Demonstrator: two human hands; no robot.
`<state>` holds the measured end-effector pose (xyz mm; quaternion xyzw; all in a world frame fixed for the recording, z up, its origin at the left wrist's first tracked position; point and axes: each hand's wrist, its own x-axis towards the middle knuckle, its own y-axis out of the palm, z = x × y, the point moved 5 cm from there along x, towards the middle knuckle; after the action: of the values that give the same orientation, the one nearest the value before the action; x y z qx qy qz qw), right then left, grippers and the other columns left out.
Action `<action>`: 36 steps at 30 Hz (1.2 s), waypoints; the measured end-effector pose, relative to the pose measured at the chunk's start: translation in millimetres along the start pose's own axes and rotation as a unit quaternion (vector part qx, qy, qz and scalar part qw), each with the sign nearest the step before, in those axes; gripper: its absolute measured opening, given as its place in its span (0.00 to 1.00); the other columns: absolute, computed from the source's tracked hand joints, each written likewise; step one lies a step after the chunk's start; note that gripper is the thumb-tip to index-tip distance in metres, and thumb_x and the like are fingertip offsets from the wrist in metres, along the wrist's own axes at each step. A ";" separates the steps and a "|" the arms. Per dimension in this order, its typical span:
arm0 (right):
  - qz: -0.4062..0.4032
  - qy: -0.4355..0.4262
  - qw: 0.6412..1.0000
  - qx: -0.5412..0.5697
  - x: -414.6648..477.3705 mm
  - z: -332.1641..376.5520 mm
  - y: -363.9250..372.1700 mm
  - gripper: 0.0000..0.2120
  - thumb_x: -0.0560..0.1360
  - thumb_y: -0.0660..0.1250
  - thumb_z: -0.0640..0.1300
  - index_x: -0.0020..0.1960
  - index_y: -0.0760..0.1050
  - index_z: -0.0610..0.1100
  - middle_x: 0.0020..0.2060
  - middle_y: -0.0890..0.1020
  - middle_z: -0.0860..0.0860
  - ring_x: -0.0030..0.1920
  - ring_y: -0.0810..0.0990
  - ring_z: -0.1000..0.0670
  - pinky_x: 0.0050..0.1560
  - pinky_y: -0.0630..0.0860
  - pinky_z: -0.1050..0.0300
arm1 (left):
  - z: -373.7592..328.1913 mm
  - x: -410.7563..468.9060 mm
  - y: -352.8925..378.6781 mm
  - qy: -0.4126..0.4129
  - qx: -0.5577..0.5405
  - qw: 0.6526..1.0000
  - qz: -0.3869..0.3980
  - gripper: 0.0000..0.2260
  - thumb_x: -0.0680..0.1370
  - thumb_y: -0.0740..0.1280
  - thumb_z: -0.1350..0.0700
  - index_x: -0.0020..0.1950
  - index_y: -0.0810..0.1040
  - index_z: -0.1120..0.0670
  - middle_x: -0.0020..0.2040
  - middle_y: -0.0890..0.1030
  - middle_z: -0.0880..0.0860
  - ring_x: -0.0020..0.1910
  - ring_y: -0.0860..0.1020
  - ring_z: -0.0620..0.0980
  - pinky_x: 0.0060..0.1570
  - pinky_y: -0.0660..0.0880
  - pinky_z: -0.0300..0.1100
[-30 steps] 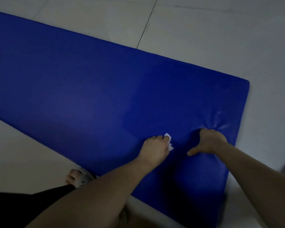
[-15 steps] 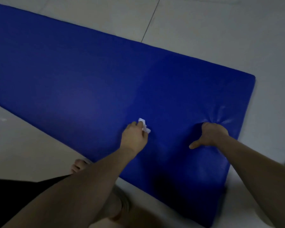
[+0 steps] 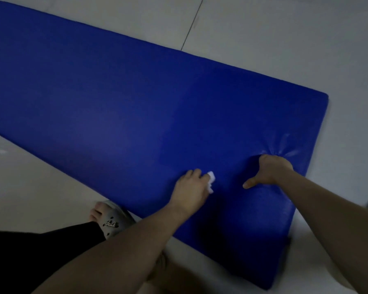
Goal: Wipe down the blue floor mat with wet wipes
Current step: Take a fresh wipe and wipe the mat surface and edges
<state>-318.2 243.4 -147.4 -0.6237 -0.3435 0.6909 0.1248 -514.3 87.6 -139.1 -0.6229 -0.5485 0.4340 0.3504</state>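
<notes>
Sliding back right across blue mat [image 3: 115,107], left hand [image 3: 192,187] grip clutches wet wipe [image 3: 210,181]; right hand [image 3: 268,170] stays fisted.

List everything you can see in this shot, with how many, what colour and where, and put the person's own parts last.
floor mat: one, blue, lying flat across the floor
wet wipe: one, white, under the left hand on the mat
floor: pale tiles, around the mat
sandal: one, grey, on the foot beside the mat's near edge
trouser leg: one, black, lower left
left hand: one, pressing the wipe
right hand: one, pressing into the mat near its right end
</notes>
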 end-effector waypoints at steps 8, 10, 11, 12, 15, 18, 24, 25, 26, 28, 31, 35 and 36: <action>-0.003 0.001 1.000 -0.004 1.5 0.4 0.0 0.45 0.53 0.76 0.76 0.54 0.67 0.47 0.49 0.77 0.52 0.49 0.78 0.48 0.51 0.79 0.50 | 130.5 -10.7 -51.0 -0.235 0.047 0.970 -0.027 0.10 0.84 0.58 0.54 0.58 0.75 0.58 0.51 0.76 0.56 0.45 0.72 0.52 0.40 0.67 0.45; -0.001 0.001 1.000 -0.006 1.8 1.9 -0.7 0.45 0.52 0.76 0.77 0.54 0.67 0.47 0.49 0.76 0.52 0.49 0.77 0.48 0.49 0.79 0.51 | 128.4 -14.1 -51.4 -0.266 0.027 0.963 -0.042 0.08 0.84 0.59 0.56 0.57 0.75 0.58 0.50 0.77 0.57 0.43 0.72 0.51 0.40 0.67 0.44; -0.002 0.001 1.000 -0.006 1.8 2.6 -1.1 0.45 0.52 0.76 0.76 0.54 0.67 0.47 0.48 0.76 0.52 0.49 0.77 0.48 0.48 0.78 0.51 | 121.0 -15.4 -49.8 -0.273 0.014 0.961 -0.049 0.09 0.84 0.58 0.56 0.56 0.75 0.58 0.50 0.77 0.57 0.43 0.72 0.51 0.40 0.68 0.44; -0.002 0.001 1.000 -0.004 1.8 2.8 -1.0 0.45 0.52 0.76 0.76 0.54 0.67 0.47 0.49 0.76 0.52 0.49 0.77 0.48 0.48 0.77 0.52 | 111.3 -17.0 -44.5 -0.268 0.001 0.962 -0.051 0.09 0.84 0.58 0.56 0.57 0.75 0.59 0.50 0.78 0.57 0.43 0.73 0.51 0.40 0.69 0.44; -0.001 0.001 1.000 -0.007 1.7 3.4 -0.8 0.46 0.52 0.75 0.77 0.54 0.67 0.47 0.50 0.77 0.51 0.50 0.77 0.47 0.47 0.76 0.52 | 70.4 -21.2 -19.8 -0.214 -0.036 0.976 -0.026 0.08 0.83 0.60 0.56 0.58 0.75 0.58 0.52 0.78 0.57 0.47 0.77 0.54 0.45 0.75 0.48; 0.003 0.002 1.000 -0.006 0.8 3.7 -0.9 0.46 0.52 0.75 0.77 0.55 0.66 0.46 0.51 0.76 0.51 0.51 0.77 0.47 0.48 0.77 0.51 | 21.6 -24.1 11.6 -0.135 -0.060 0.989 0.007 0.11 0.82 0.62 0.56 0.63 0.76 0.58 0.53 0.79 0.57 0.49 0.77 0.57 0.49 0.77 0.53; -0.002 -0.001 1.000 -0.010 2.1 4.1 0.1 0.46 0.52 0.75 0.77 0.55 0.67 0.47 0.50 0.76 0.51 0.51 0.76 0.47 0.50 0.77 0.50 | -53.6 -38.2 39.4 0.069 -0.031 0.995 0.070 0.09 0.83 0.63 0.52 0.57 0.75 0.57 0.46 0.76 0.56 0.40 0.74 0.53 0.32 0.70 0.45; -0.002 0.001 1.000 -0.010 1.9 3.7 0.2 0.45 0.52 0.75 0.77 0.54 0.67 0.47 0.49 0.76 0.52 0.50 0.77 0.47 0.49 0.77 0.51 | -51.7 -37.7 38.0 0.102 -0.010 0.993 0.063 0.09 0.82 0.65 0.51 0.55 0.76 0.56 0.44 0.76 0.54 0.39 0.74 0.52 0.30 0.67 0.43; -0.001 0.002 1.000 -0.010 1.4 3.2 0.0 0.45 0.52 0.75 0.77 0.54 0.68 0.47 0.48 0.76 0.52 0.49 0.77 0.47 0.48 0.77 0.51 | -45.9 -36.4 35.7 0.123 0.005 0.991 0.056 0.09 0.80 0.69 0.50 0.53 0.78 0.55 0.42 0.76 0.54 0.37 0.74 0.51 0.29 0.64 0.41; 0.000 0.003 1.000 -0.009 1.1 1.6 0.2 0.45 0.52 0.75 0.77 0.54 0.68 0.47 0.49 0.77 0.51 0.49 0.77 0.47 0.48 0.76 0.51 | -24.1 -31.9 26.9 0.108 0.028 0.993 0.043 0.11 0.77 0.73 0.50 0.51 0.79 0.56 0.42 0.77 0.54 0.37 0.76 0.53 0.30 0.66 0.42; -0.002 0.002 1.000 -0.008 2.1 0.4 0.3 0.47 0.51 0.75 0.78 0.55 0.68 0.46 0.50 0.77 0.51 0.49 0.77 0.47 0.49 0.78 0.50 | 20.2 -27.2 6.3 0.002 0.033 0.999 0.041 0.12 0.80 0.68 0.51 0.55 0.77 0.59 0.49 0.77 0.59 0.46 0.76 0.60 0.39 0.75 0.52; -0.004 -0.001 1.000 -0.007 2.1 1.7 0.9 0.47 0.50 0.74 0.78 0.54 0.68 0.46 0.49 0.77 0.51 0.49 0.78 0.47 0.50 0.79 0.49 | 90.0 -31.9 -25.7 -0.153 0.028 0.988 -0.018 0.12 0.84 0.64 0.49 0.56 0.76 0.59 0.50 0.78 0.58 0.47 0.75 0.58 0.42 0.74 0.51; -0.005 -0.001 1.000 -0.008 1.8 1.8 1.1 0.46 0.50 0.75 0.78 0.53 0.68 0.46 0.49 0.77 0.51 0.49 0.78 0.46 0.50 0.79 0.49 | 106.9 -33.8 -32.3 -0.198 0.034 0.979 -0.031 0.11 0.84 0.63 0.50 0.55 0.75 0.59 0.50 0.78 0.58 0.46 0.75 0.57 0.40 0.71 0.49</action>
<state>-320.0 243.2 -149.5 -0.6219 -0.3522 0.6884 0.1231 -626.2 54.9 -144.8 -0.4951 -0.6113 0.5555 0.2693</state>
